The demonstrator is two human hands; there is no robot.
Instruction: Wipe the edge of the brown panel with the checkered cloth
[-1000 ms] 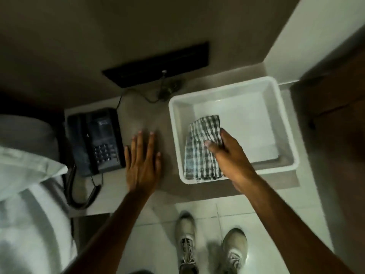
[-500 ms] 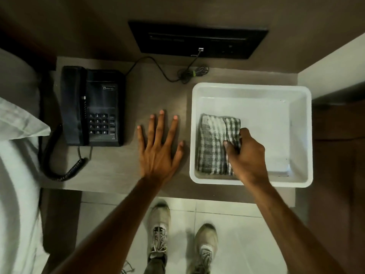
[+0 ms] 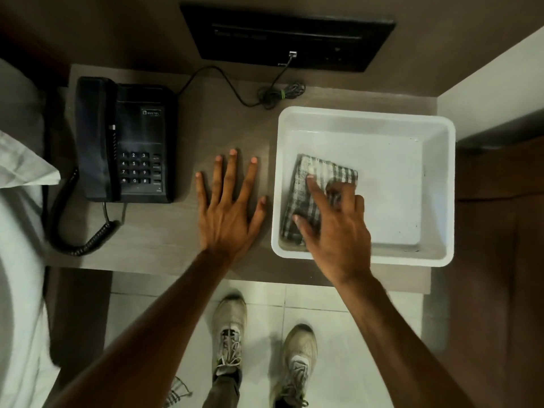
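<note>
Black telephone (image 3: 126, 142) beside left hand (image 3: 229, 213)

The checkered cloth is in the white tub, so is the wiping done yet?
Not yet. Nothing looks wiped so far. The checkered cloth lies folded in the white tub, and the right hand rests on it with fingers spread, not yet gripping it. The left hand lies flat on the tabletop beside the telephone. Left to do: lift the cloth out and wipe the brown panel's edge.

free: tabletop (image 3: 188, 254) front strip | blocked: phone (image 3: 126, 142) left, tub (image 3: 441, 195) right, cable (image 3: 276, 92) rear
</note>
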